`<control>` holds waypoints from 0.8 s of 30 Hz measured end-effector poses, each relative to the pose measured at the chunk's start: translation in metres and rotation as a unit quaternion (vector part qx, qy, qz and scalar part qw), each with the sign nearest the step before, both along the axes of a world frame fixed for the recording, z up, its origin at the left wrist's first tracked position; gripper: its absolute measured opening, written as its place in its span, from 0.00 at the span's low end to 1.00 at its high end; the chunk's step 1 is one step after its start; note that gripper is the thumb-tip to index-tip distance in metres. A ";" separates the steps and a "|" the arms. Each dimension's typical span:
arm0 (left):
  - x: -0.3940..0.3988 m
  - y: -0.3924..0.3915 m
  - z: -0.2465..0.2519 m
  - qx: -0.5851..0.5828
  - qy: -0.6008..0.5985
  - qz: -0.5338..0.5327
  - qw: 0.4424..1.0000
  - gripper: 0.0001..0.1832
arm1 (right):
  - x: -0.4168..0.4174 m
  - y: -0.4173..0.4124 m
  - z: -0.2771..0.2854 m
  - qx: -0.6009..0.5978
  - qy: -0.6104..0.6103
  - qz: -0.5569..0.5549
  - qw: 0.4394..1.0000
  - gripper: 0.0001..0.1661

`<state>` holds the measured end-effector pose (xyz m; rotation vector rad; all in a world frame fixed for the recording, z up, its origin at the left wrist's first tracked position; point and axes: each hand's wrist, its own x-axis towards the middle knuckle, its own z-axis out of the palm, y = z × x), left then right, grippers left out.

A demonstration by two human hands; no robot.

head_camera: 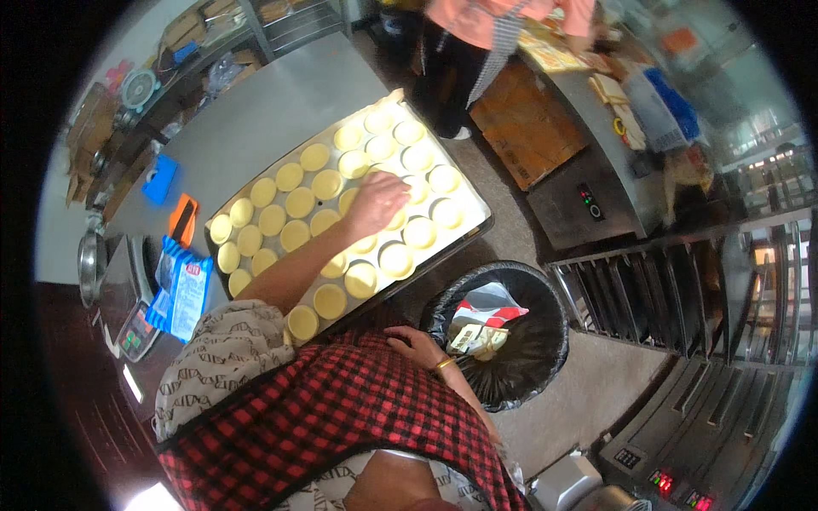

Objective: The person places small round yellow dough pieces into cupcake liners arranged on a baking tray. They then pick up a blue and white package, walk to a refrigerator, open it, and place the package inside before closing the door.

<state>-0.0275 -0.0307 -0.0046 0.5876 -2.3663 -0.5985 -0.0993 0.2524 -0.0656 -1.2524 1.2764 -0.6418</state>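
Note:
A large baking tray lies before me on the steel worktop, with pale lining visible along its right side. Rows of pale yellow pastry tart shells stand across it, several of them in bright light. My left hand reaches over the right-middle part of the tray, its fingers bent down among the shells. Those fingertips are blurred, and whether they grip a shell cannot be told. My right hand rests empty against my red-and-black checked apron, fingers slightly apart, below the tray's near edge.
A bin with a black liner stands right of my right hand, holding discarded packaging. Left of the tray lie a blue-and-white bag, an orange item and a digital scale. Another person stands beyond; a tray rack is right.

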 end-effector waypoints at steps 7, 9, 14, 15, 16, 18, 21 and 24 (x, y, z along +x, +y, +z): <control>0.190 0.057 0.014 0.051 0.062 0.319 0.944 0.08 | 0.011 -0.003 0.007 0.031 -0.042 0.197 0.979 0.30; 0.232 0.094 0.015 0.011 0.053 0.373 0.926 0.08 | 0.025 0.001 -0.004 0.034 -0.026 0.242 0.969 0.31; 0.332 0.195 0.026 0.005 -0.012 0.538 0.843 0.10 | 0.076 -0.002 0.003 0.040 -0.005 0.347 0.937 0.32; 0.360 0.212 0.023 0.015 -0.034 0.575 0.817 0.10 | 0.085 -0.002 0.005 0.035 -0.015 0.361 0.932 0.33; 0.382 0.224 0.024 0.023 -0.051 0.607 0.793 0.11 | 0.093 -0.001 0.003 0.013 -0.021 0.370 0.929 0.32; 0.426 0.237 0.025 0.021 -0.068 0.649 0.757 0.12 | 0.103 0.005 -0.005 -0.025 -0.027 0.387 0.921 0.30; 0.469 0.223 0.022 0.014 -0.138 0.660 0.739 0.20 | 0.121 0.030 0.003 -0.050 -0.055 0.343 0.936 0.27; 0.500 0.167 0.012 0.011 -0.165 0.670 0.724 0.29 | 0.130 0.021 0.019 -0.038 -0.065 0.307 0.949 0.23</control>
